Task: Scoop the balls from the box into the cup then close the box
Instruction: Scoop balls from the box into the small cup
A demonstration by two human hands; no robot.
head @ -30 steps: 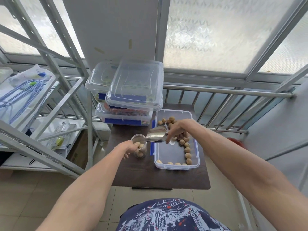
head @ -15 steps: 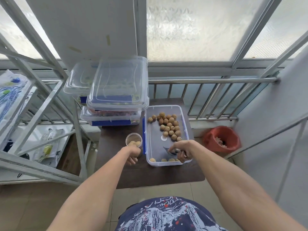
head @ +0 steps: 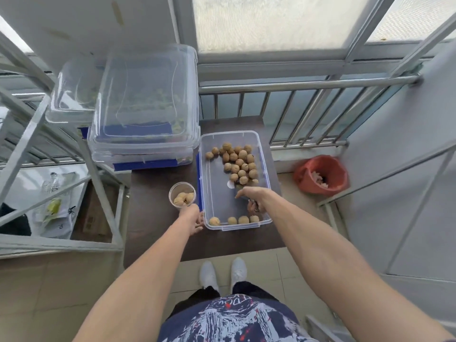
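Tan wrinkled balls [head: 238, 162] are seen heaped at the far end of the clear lidless plastic box [head: 263, 154], where a metal scoop [head: 243, 196] is gripped by the right hand [head: 254, 196], while the clear ball-holding cup [head: 182, 195] is steadied by the curled left hand [head: 193, 215] beside stacked lidded tubs [head: 145, 109].

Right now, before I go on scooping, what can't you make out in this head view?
- Metal scoop: almost wholly hidden under the right hand in the clear plastic box; whether it holds any brown balls is unclear.
- Left hand: its fingers curl out of sight below the clear plastic cup; contact unclear.
- The cup's ball count: too small.
- The box's lid: not identifiable.
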